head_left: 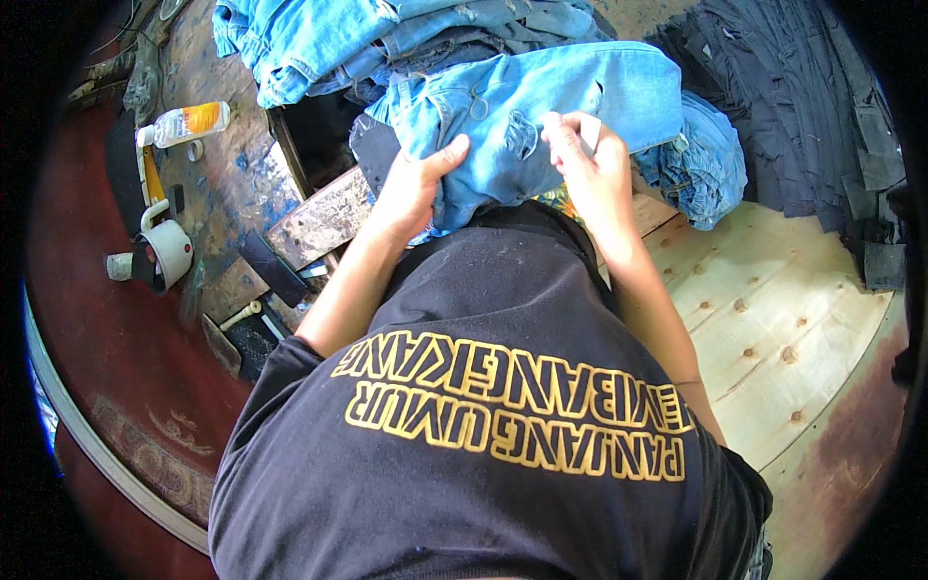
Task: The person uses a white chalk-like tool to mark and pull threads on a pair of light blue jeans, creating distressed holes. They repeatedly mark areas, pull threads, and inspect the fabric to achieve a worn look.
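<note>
A pair of light blue ripped jeans [570, 97] lies across my lap and the work surface in front of me. My left hand [411, 184] grips the lower left edge of the denim, thumb on top. My right hand [590, 159] pinches the fabric near a frayed tear [517, 135], fingers curled closed on it. My black shirt with yellow lettering [483, 416] fills the lower half of the view.
More blue jeans [319, 39] are piled at the back left and a stack of dark denim [783, 106] at the back right. A plastic bottle [184, 124], a white mug [169, 249] and small tools lie left. A pale wooden board [773, 319] is on the right.
</note>
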A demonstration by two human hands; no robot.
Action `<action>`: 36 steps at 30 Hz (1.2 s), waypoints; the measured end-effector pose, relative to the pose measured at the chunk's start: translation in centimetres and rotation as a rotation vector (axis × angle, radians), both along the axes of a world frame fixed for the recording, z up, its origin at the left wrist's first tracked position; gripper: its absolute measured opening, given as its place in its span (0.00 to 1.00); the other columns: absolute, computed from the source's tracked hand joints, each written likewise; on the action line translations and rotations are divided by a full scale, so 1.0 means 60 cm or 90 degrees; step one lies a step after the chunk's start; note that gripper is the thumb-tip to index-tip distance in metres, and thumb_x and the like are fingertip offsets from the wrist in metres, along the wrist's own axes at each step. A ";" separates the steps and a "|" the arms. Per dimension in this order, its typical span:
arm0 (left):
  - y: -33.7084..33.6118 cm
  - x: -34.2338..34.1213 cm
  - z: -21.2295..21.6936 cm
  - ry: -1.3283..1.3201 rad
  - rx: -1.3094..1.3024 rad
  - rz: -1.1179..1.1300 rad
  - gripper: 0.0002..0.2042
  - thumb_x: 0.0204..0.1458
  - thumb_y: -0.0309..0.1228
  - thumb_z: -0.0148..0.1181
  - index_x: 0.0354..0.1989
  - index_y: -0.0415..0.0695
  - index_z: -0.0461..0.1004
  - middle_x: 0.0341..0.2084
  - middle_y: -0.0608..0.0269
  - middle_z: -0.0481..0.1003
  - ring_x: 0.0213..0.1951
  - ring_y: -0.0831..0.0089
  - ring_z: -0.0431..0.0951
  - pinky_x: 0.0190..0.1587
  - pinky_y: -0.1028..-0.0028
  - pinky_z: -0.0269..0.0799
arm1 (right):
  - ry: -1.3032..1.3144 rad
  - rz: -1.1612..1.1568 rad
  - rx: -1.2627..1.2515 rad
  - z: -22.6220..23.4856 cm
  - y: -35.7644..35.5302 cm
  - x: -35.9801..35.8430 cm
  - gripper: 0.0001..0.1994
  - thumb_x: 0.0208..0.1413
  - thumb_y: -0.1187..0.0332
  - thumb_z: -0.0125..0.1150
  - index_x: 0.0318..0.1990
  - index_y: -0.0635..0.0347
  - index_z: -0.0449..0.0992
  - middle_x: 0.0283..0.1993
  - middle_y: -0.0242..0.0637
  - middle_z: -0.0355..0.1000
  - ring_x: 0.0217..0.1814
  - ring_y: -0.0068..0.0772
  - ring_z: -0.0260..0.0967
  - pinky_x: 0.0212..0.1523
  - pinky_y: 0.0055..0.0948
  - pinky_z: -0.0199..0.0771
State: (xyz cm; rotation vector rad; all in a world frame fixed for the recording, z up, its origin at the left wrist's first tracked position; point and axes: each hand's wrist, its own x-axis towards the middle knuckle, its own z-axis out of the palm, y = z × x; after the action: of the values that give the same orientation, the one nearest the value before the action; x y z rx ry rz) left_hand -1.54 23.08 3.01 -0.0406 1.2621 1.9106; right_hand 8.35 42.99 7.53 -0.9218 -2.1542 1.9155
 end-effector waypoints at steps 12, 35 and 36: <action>-0.159 -0.041 -0.038 -0.491 0.471 -0.132 0.50 0.63 0.74 0.38 0.64 0.29 0.70 0.62 0.32 0.73 0.64 0.39 0.75 0.66 0.36 0.69 | 0.179 0.520 0.122 0.004 -0.156 -0.088 0.17 0.58 0.58 0.68 0.40 0.60 0.70 0.31 0.55 0.80 0.35 0.60 0.81 0.37 0.53 0.81; 0.020 -0.070 0.046 0.569 -0.225 -0.332 0.37 0.67 0.57 0.44 0.63 0.30 0.72 0.60 0.35 0.76 0.62 0.42 0.76 0.66 0.40 0.68 | 0.167 -0.165 0.016 0.039 -0.024 0.089 0.17 0.77 0.62 0.52 0.53 0.69 0.79 0.46 0.35 0.81 0.35 0.15 0.66 0.38 0.19 0.68; 0.023 -0.072 0.047 0.577 -0.224 -0.335 0.36 0.67 0.56 0.45 0.63 0.31 0.73 0.60 0.36 0.76 0.62 0.42 0.76 0.66 0.40 0.68 | 0.177 -0.159 -0.005 0.040 -0.030 0.087 0.14 0.76 0.66 0.56 0.53 0.70 0.79 0.47 0.34 0.81 0.35 0.14 0.67 0.37 0.18 0.68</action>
State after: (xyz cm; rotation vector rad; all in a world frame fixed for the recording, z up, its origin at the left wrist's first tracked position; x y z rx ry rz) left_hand -5.85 24.45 5.83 0.9714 1.9322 1.2237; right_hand 13.59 41.22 9.94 -0.8247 -1.7867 1.8088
